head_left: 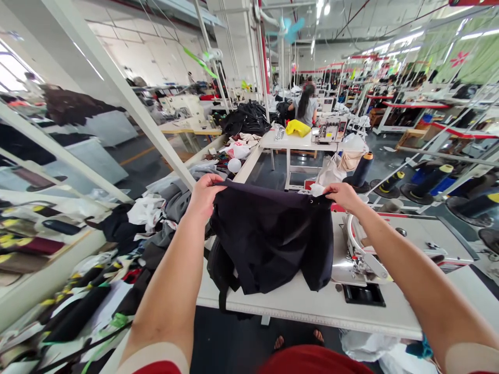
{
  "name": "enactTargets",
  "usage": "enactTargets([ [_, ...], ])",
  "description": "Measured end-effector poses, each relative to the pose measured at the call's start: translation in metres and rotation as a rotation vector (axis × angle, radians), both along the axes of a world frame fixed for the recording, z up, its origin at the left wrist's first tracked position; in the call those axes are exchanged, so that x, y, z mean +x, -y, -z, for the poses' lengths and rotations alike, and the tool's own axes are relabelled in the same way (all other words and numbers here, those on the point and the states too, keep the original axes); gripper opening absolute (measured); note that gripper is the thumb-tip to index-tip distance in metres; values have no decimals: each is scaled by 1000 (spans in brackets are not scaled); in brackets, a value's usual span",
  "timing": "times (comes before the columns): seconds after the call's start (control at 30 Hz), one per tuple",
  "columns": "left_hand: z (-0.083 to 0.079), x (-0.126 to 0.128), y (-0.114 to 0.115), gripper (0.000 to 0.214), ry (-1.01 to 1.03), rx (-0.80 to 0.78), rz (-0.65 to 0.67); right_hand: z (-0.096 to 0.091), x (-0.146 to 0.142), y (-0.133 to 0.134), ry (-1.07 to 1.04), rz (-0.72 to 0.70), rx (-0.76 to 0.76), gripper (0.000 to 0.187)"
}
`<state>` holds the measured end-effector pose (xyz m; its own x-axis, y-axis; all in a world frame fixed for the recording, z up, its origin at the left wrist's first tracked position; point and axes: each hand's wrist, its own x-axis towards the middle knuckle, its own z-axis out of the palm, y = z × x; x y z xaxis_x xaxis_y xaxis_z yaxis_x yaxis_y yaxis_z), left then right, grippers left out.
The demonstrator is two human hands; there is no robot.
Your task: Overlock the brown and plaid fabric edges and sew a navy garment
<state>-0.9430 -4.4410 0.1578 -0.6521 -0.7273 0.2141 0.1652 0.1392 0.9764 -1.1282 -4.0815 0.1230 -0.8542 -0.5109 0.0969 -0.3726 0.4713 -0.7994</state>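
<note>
A dark, nearly black garment (273, 234) hangs stretched between my two hands above the sewing table (280, 306). My left hand (206, 195) pinches its upper left corner, and my right hand (343, 196) pinches the upper right corner. Small metal eyelets show by the right corner. The cloth's lower part reaches down to the tabletop, with folds in it. Behind its left side lies more black fabric (220, 270) with a strap-like end over the table's front edge. A sewing machine (362, 254) stands to the right, under my right forearm.
Thread cones (360, 171) stand on a rack at the right. A long bin at the left holds heaped cloth (156, 213). A slanted white post (128, 98) rises at the left. Farther back, a person (306, 106) sits by a table with yellow cloth (298, 128).
</note>
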Motion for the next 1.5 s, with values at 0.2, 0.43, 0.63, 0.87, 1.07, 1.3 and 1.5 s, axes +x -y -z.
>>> enactTargets([
  [0.2, 14, 13, 16, 32, 102, 3, -16, -5, 6, 1, -2, 174, -25, 20],
  [0.43, 19, 32, 16, 44, 243, -36, 54, -6, 8, 9, 105, 350, -208, 23],
  [0.63, 26, 46, 15, 45, 397, -115, 109, -21, 20, 18, 332, 319, -342, 17],
  [0.87, 54, 41, -100, 71, 251, -540, 523, -22, 110, 55, 653, 12, -606, 33],
  [1.07, 112, 53, -141, 12, 117, 40, 435, 26, 163, 42, 621, -50, -756, 27],
  [1.3, 133, 75, -111, 28, 53, 400, 403, 107, 187, 43, 254, -6, -329, 20],
  [1.5, 141, 78, -120, 21, 9, 490, 387, 131, 205, 64, -139, 135, -259, 36],
])
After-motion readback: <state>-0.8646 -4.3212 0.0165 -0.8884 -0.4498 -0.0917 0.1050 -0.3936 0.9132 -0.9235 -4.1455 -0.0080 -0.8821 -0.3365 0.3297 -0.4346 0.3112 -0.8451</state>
